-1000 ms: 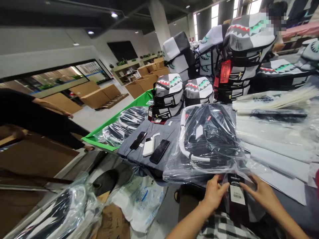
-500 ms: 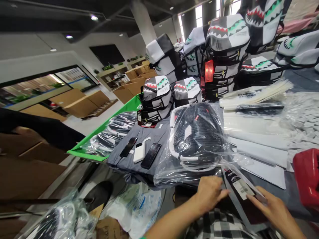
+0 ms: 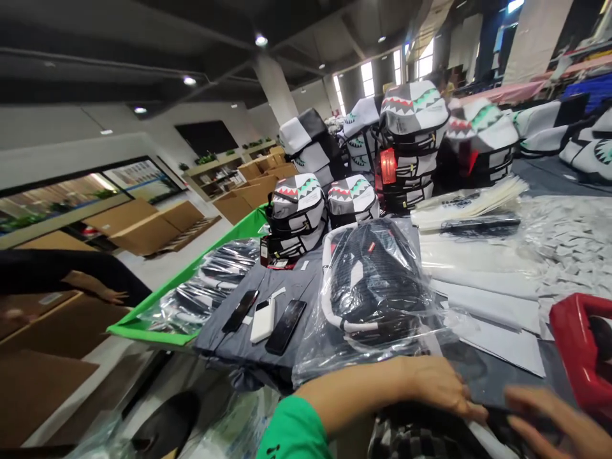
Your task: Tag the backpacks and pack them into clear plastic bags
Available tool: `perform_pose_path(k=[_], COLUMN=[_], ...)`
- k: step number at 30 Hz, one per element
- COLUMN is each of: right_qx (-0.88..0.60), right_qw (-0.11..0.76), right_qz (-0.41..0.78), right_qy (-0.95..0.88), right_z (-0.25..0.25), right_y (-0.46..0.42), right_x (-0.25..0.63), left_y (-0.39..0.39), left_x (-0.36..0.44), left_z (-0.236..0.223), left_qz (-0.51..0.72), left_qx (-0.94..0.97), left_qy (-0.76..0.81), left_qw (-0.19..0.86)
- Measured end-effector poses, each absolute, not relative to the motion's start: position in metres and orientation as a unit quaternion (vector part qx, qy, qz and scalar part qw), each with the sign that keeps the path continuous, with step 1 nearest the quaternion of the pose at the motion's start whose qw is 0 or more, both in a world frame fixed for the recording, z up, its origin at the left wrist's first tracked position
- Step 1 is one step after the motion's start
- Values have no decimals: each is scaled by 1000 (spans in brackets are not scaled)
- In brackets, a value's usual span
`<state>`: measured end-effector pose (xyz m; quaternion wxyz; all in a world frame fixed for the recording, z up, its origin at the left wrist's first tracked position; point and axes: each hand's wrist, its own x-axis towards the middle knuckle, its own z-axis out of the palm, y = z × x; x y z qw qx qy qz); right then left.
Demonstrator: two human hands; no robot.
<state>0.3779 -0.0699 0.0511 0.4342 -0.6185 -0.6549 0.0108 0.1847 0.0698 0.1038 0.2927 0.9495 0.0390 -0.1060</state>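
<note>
A dark backpack wrapped in a clear plastic bag [image 3: 377, 287] lies on the grey table [image 3: 239, 338] in front of me. My left hand [image 3: 442, 389] rests palm down at the near end of that bag, fingers stretched flat onto a dark flap. My right hand [image 3: 554, 417] is low at the right, blurred, fingers extended near the same flap at the table's front edge. What lies under the fingers is hidden. The hang tag seen earlier is out of sight.
Two phones [image 3: 285, 326] and a white power bank [image 3: 262, 320] lie left of the bag. Shark-print backpacks [image 3: 296, 213] stand stacked behind. White paper sheets [image 3: 482, 299] lie right, a red object [image 3: 581, 350] at far right. A green bin [image 3: 186, 299] holds bagged packs. Another person's arm [image 3: 90, 287] is at left.
The view tilted up and shifted right. My left hand slid right and flattened over the bag's near end; my right hand dropped lower right. The hang tag went out of view.
</note>
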Motion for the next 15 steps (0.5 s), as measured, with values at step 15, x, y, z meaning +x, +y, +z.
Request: perform_pose_path(k=[15], right_qx=[-572], right_qw=[528], right_qz=[-63], right_qy=[-625], right_z=[152], right_y=[120], right_x=[373], left_y=[120], left_x=[183], left_z=[133], left_qz=[264], left_qx=[803], left_qy=[450], left_qw=[289])
